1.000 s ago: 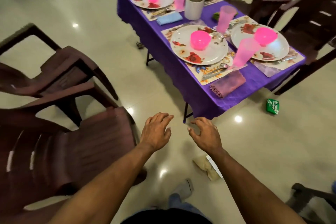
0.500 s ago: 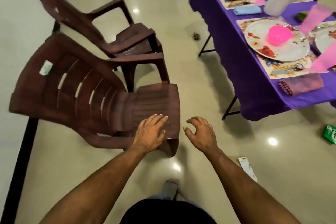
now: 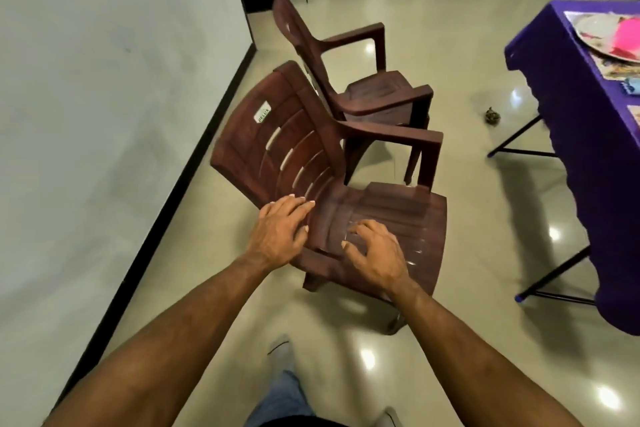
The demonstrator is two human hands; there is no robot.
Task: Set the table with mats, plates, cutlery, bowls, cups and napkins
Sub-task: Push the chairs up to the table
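Observation:
The table with a purple cloth (image 3: 585,135) shows only at the right edge, with a floral plate (image 3: 594,28), something pink (image 3: 628,40) on it and a mat edge (image 3: 620,69). My left hand (image 3: 282,234) is stretched out with straight fingers over the near side of a brown plastic chair (image 3: 311,156). My right hand (image 3: 374,253) hovers over the chair's seat with fingers loosely bent, holding nothing. Whether either hand touches the chair I cannot tell.
A second brown chair (image 3: 349,73) stands just behind the first. A white wall (image 3: 104,80) with a black skirting runs along the left. A small dark object (image 3: 492,114) lies on the glossy floor near the table's black legs (image 3: 512,139).
My view has swung left, away from the set table toward the chairs. Both hands now lie over the nearer chair's seat, still holding nothing.

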